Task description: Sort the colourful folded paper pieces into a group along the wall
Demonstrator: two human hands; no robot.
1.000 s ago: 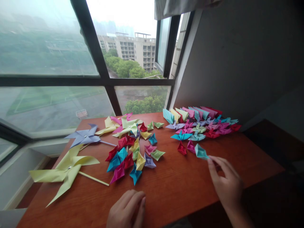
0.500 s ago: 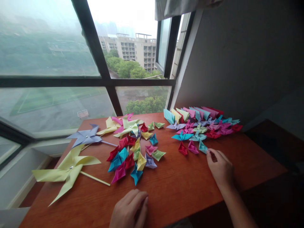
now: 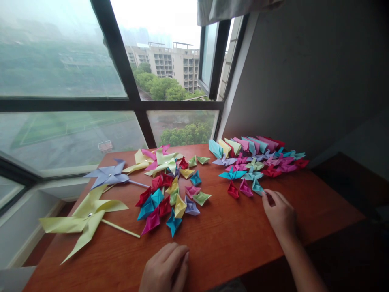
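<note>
My right hand (image 3: 280, 211) pinches the near tip of a light blue paper boat (image 3: 257, 187) with thumb and forefinger. The boat sits on the table at the right end of a short row, beside a magenta paper boat (image 3: 245, 188) and a red paper boat (image 3: 233, 189). My left hand (image 3: 165, 265) rests at the table's front edge, its fingers curled in and nothing seen in them. The nearest thing to it is a blue paper boat (image 3: 174, 222) at the front of a loose cluster of many-coloured folded boats.
Paper pinwheels, among them a yellow pinwheel (image 3: 88, 217) and a lilac pinwheel (image 3: 110, 175), lie on the left of the brown table (image 3: 219, 239). Behind the short row stand folded paper cranes (image 3: 232, 174) and taller folded pieces (image 3: 215, 149). A window (image 3: 179, 105) borders the back.
The whole view has shifted slightly. My right hand stays at the light blue paper boat, and my left hand keeps its place on the table.
</note>
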